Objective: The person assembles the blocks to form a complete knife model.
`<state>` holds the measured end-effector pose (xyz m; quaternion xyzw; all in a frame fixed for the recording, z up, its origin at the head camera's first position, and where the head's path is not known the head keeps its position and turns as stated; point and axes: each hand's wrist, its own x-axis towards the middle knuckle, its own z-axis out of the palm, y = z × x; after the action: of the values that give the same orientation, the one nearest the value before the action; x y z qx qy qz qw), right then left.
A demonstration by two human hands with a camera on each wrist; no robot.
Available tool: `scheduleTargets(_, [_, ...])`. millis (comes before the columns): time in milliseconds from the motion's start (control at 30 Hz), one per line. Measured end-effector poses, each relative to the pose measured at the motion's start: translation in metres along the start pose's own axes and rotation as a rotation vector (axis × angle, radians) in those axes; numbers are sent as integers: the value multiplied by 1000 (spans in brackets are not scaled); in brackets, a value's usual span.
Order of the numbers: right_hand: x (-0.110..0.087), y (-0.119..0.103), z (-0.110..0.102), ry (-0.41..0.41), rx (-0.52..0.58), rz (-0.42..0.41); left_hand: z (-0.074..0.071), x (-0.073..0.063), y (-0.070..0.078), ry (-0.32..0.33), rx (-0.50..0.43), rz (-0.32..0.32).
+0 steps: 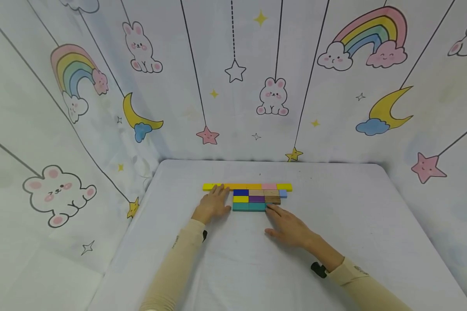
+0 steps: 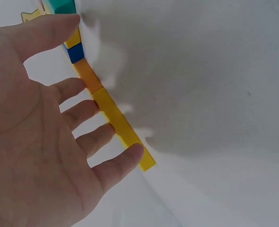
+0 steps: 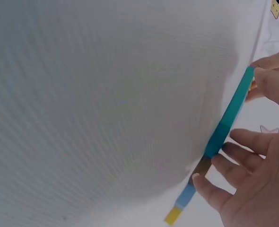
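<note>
Flat coloured blocks lie edge to edge in rows on the table. The far row has yellow blocks (image 1: 284, 187), orange ones (image 1: 239, 186) and a pink one (image 1: 269, 186). Nearer rows hold a dark blue block (image 1: 241, 192), wooden blocks (image 1: 256, 192), a light blue block (image 1: 283, 193), a purple block (image 1: 256, 199) and teal blocks (image 1: 240, 207). My left hand (image 1: 213, 204) is spread at the left, fingertips along the long row's yellow block (image 2: 113, 113), thumb by the teal end. With fingers extended, my right hand (image 1: 289, 226) has its fingertips at the right end of the teal row.
A white cloth (image 1: 233, 268) covers the table. Behind it and at the sides hangs a white curtain (image 1: 249, 121) printed with rabbits, stars, moons and rainbows. The table's far edge (image 1: 334, 163) lies beyond the blocks.
</note>
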<state>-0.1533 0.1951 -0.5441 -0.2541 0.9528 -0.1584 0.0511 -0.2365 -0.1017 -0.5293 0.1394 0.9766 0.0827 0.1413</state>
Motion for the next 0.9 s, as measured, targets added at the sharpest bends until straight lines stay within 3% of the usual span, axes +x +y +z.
scheduleTargets(300, [0, 6, 3, 68, 14, -14, 1, 7, -7, 23, -42, 30])
scheduleTargets(900, [-7, 11, -2, 135, 58, -27, 0, 2, -3, 76, -112, 47])
